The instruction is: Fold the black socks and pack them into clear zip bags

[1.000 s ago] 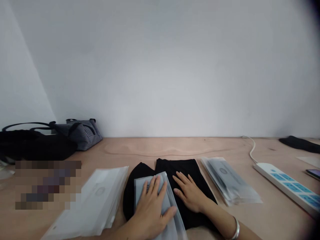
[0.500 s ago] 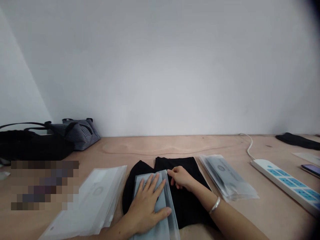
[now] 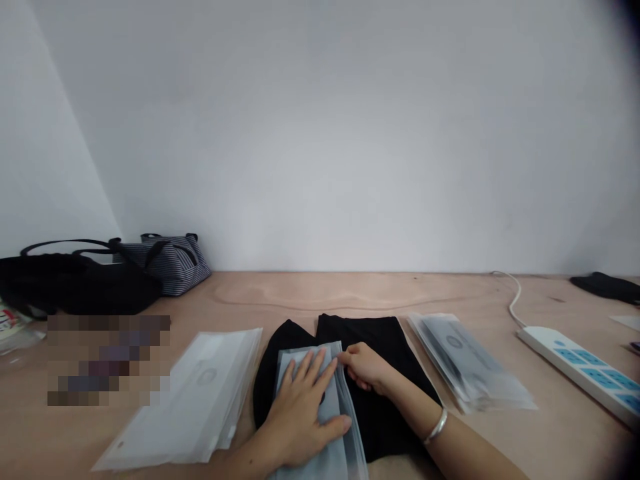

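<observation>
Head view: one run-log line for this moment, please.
left hand: flat on frosted plastic zip pouch | right hand: pinching pouch edge | pouch: on folded black cloth

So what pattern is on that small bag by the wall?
Thin dark-and-white stripes on the small bag, seen in the head view.

Pouch (image 3: 320,427) on garment (image 3: 380,373); bag stacks (image 3: 200,393) left, right.

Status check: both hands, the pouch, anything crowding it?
Left hand flat on frosted pouch. Right hand pinching pouch's right edge. Pouch lies on black garment. Pouch stacks either side, apart.
</observation>
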